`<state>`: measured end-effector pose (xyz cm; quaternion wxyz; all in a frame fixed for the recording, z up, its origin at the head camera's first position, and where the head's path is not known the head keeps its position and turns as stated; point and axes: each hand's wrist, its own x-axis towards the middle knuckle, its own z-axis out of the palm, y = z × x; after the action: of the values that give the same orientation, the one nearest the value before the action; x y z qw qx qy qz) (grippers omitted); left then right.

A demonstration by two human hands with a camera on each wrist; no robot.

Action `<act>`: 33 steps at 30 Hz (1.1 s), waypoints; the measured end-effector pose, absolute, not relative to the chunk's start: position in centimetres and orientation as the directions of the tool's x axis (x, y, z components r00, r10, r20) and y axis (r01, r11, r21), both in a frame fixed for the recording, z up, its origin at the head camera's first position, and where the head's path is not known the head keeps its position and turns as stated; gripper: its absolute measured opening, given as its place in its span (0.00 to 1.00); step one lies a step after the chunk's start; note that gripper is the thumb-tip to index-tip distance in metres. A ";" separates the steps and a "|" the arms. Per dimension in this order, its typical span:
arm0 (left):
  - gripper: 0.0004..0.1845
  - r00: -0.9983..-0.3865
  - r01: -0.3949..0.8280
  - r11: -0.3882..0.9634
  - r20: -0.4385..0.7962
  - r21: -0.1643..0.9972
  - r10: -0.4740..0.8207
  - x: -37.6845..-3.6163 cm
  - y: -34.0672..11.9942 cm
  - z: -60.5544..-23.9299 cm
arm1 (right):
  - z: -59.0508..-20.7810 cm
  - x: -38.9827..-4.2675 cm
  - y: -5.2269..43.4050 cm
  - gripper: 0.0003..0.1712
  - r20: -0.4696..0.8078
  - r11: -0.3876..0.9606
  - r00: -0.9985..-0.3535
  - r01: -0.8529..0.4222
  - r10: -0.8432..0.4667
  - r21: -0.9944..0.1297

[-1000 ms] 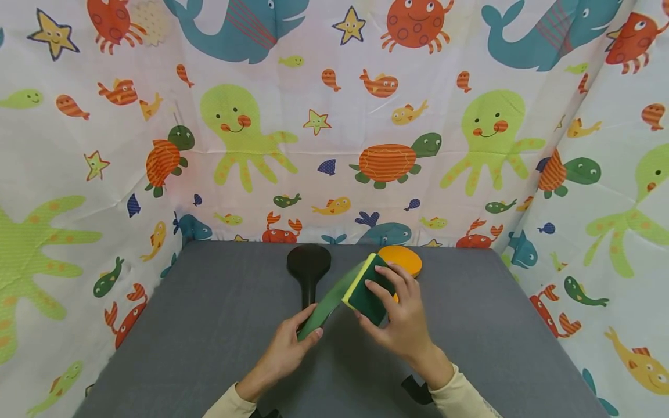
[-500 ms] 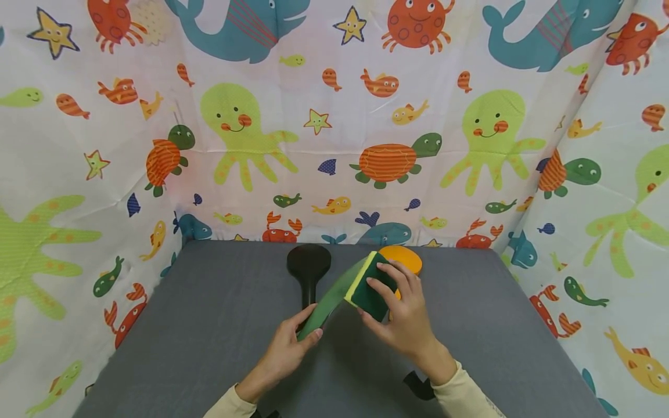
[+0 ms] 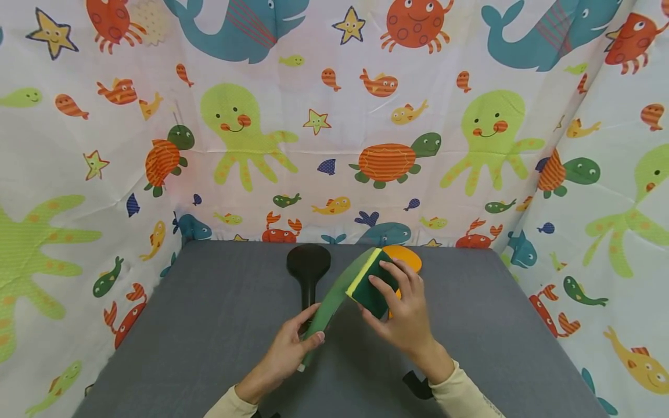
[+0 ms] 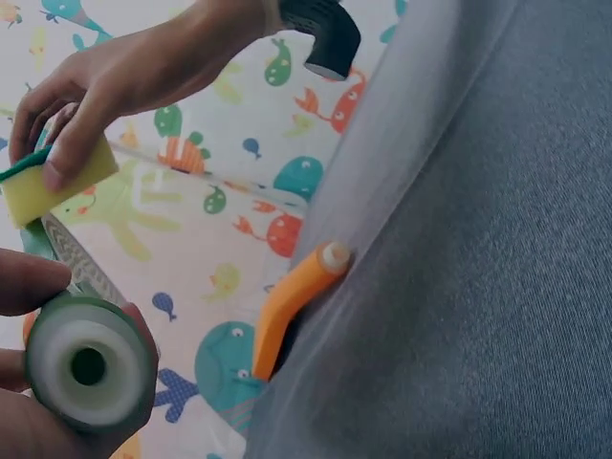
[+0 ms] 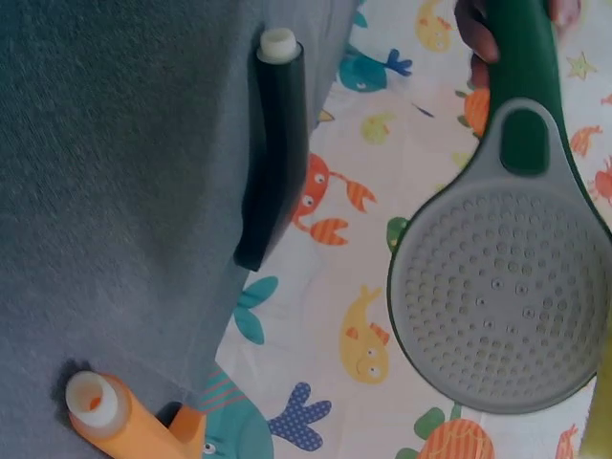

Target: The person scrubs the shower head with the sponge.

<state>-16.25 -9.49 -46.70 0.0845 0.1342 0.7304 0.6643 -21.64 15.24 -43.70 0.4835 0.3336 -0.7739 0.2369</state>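
While the green shower head (image 3: 334, 293) stays up off the counter (image 3: 209, 337), we hold it by the handle end: left hand (image 3: 284, 354) has thumb and fingers (image 3: 316, 338) wrapped round the handle, the open hose end (image 4: 88, 366) facing the left wrist camera. It slants toward 1 o'clock from that hand, perforated grey face (image 5: 497, 311) showing in the right wrist view. Right hand (image 3: 405, 316) pinches the yellow-and-green sponge (image 3: 370, 283), fingers curled over the green side, yellow edge against the head's rim.

Risks as we judge them:
- Grip sits at the far end of a long lever, so sponge pressure could twist the head in the left hand or slip it out.
- Sponge bears mainly on the rim; it could slide off past the edge.
- A dropped head would likely land on the black shower head (image 3: 308, 270) at 11 o'clock or the orange one (image 3: 405, 256) just behind the right hand at 12.
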 end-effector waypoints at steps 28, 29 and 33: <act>0.35 -0.906 -0.125 -0.166 -0.045 0.978 0.420 -17.7 -8.8 -46.5 | -45.5 -21.2 13.8 0.25 0.915 0.629 -0.214 -0.775 -0.343 0.054; 0.35 -0.906 -0.124 -0.165 -0.043 0.978 0.421 -17.7 -8.8 -46.5 | -45.5 -21.1 13.8 0.25 0.914 0.628 -0.217 -0.776 -0.344 0.052; 0.35 -0.907 -0.128 -0.163 -0.049 0.978 0.419 -17.7 -8.8 -46.4 | -45.8 -20.9 13.8 0.25 0.910 0.619 -0.227 -0.784 -0.348 0.041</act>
<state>-17.73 -8.81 -46.38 0.1816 0.1173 0.6209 0.7535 -20.91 13.81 -45.76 0.4946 0.3766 -0.7515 0.2208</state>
